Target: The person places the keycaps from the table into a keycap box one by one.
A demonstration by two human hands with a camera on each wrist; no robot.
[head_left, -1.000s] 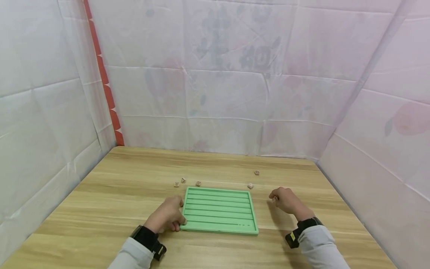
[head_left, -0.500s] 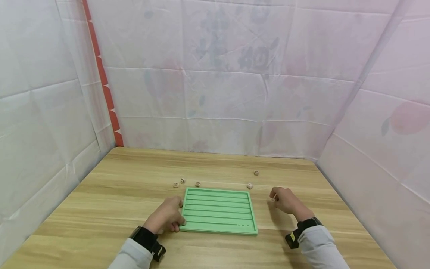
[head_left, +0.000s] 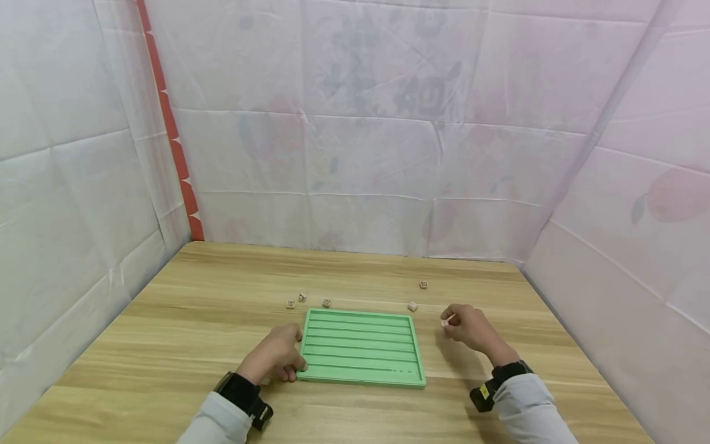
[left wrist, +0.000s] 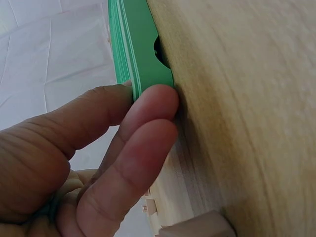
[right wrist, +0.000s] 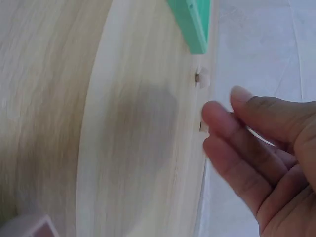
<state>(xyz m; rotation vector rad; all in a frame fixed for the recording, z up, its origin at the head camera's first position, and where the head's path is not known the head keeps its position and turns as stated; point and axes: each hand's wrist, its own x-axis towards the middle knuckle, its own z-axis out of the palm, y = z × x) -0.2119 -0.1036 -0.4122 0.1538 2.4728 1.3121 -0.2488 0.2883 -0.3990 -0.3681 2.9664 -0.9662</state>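
Observation:
My left hand (head_left: 277, 353) holds the near left corner of a light green ridged tray (head_left: 360, 378), its thumb at the rim. In the left wrist view the fingertips (left wrist: 160, 101) lie against the tray's side (left wrist: 143, 44), close to a dark notch. To the right of the tray, my right hand (head_left: 471, 327) is over the table, pinching a small pale keycap (head_left: 444, 323) at its fingertips. The right wrist view shows the fingers (right wrist: 219, 118) and thumb bent toward each other, with the keycap hidden.
Several small beige keycaps lie behind the tray, among them one at the left (head_left: 291, 304) and one at the right (head_left: 413, 306). Another keycap (left wrist: 200, 226) sits near the left hand. White sheeting (head_left: 366, 154) surrounds the wooden table (head_left: 222, 277).
My right hand has risen slightly and turned, and the pale keycap now shows at its fingertips. The left hand and tray have stayed in place.

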